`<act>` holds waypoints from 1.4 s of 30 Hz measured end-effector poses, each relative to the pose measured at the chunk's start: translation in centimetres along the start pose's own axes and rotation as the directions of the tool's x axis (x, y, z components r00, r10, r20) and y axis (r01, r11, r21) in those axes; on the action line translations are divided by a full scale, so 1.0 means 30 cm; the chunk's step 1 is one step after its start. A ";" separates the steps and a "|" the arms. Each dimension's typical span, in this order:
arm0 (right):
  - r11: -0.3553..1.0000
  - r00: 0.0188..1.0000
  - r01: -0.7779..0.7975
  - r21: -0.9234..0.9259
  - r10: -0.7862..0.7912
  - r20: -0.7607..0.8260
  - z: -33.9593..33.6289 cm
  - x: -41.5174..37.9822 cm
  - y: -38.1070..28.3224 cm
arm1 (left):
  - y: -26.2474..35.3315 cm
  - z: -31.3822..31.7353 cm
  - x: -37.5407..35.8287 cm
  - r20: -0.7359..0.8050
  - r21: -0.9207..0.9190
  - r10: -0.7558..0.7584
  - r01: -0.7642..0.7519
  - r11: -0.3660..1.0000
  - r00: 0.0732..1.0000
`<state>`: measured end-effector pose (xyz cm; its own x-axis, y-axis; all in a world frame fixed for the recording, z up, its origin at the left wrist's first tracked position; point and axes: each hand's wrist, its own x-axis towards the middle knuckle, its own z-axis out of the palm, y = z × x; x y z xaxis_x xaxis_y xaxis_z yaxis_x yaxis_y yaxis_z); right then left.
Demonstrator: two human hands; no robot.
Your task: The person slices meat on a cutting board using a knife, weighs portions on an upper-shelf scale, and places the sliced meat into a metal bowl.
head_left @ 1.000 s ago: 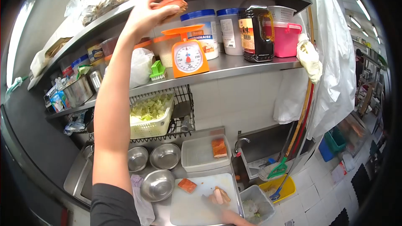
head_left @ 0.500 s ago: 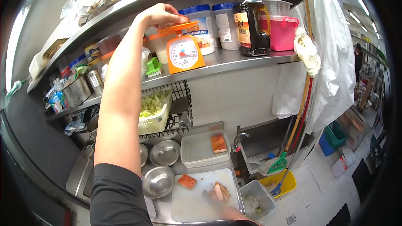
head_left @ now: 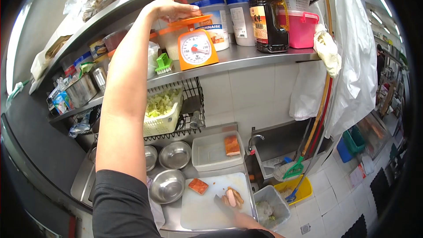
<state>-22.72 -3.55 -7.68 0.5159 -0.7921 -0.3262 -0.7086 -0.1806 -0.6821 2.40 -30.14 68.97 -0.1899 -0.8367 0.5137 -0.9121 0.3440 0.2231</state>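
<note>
My left hand (head_left: 171, 8) is raised over the orange tray (head_left: 192, 20) of a dial kitchen scale (head_left: 197, 49) on the shelf, fingers stretched out. Pinkish food, partly hidden by the hand, seems to lie beneath the fingers on the tray. The scale's needle points to the lower right. Down at the bottom, my right hand (head_left: 245, 221) grips a knife (head_left: 224, 206), its blade lying over a white cutting board (head_left: 203, 213). Sliced cooked meat (head_left: 232, 197) sits beside the blade. A reddish-brown meat block (head_left: 198, 186) rests at the board's upper left.
Behind the board stand metal bowls (head_left: 167, 187) and a plastic tub (head_left: 207, 161) holding another meat block (head_left: 231, 145). Lettuce fills a white basket (head_left: 161, 125) on a rack. The shelf holds a green brush (head_left: 164, 64), a mayonnaise tub (head_left: 217, 26) and a dark sauce bottle (head_left: 274, 28).
My left hand has lifted slightly and its fingers have straightened above the tray. The scale's needle has swung further clockwise. My right hand stays with the knife by the sliced meat.
</note>
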 end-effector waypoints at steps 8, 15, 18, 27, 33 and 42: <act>0.999 1.000 -0.025 -0.039 0.026 0.018 -0.080 -0.065 -0.088 | -0.004 0.005 0.012 -0.188 0.028 0.151 -0.148 0.989 0.970; 0.994 0.990 0.108 0.001 -0.108 -0.091 0.020 0.000 0.021 | 0.142 0.202 -0.561 -0.648 -0.216 0.176 -0.401 0.890 0.741; 0.999 0.999 0.028 0.020 -0.027 -0.040 -0.045 -0.033 -0.052 | 0.116 0.482 -0.972 -0.135 -0.449 0.088 -0.141 0.883 0.987; 0.997 0.997 -0.047 -0.063 0.051 0.058 -0.121 -0.103 -0.172 | -0.135 1.538 -2.038 0.479 -0.045 -0.352 0.423 0.905 0.804; 0.995 0.999 0.041 -0.086 -0.039 0.021 -0.152 -0.077 -0.244 | -0.162 1.574 -2.022 0.316 -0.264 -0.465 0.548 0.794 0.827; 0.988 0.974 -0.085 -0.127 0.109 0.200 -0.301 -0.177 -0.395 | -0.128 1.665 -2.017 0.201 0.045 -0.328 0.326 0.944 0.923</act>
<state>-21.40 -2.46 8.04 0.5212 -0.6744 -0.5230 -0.8052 -0.1856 -0.5631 -0.75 -2.12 -4.34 0.0509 -0.9707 0.2347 -0.9396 0.0331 0.3407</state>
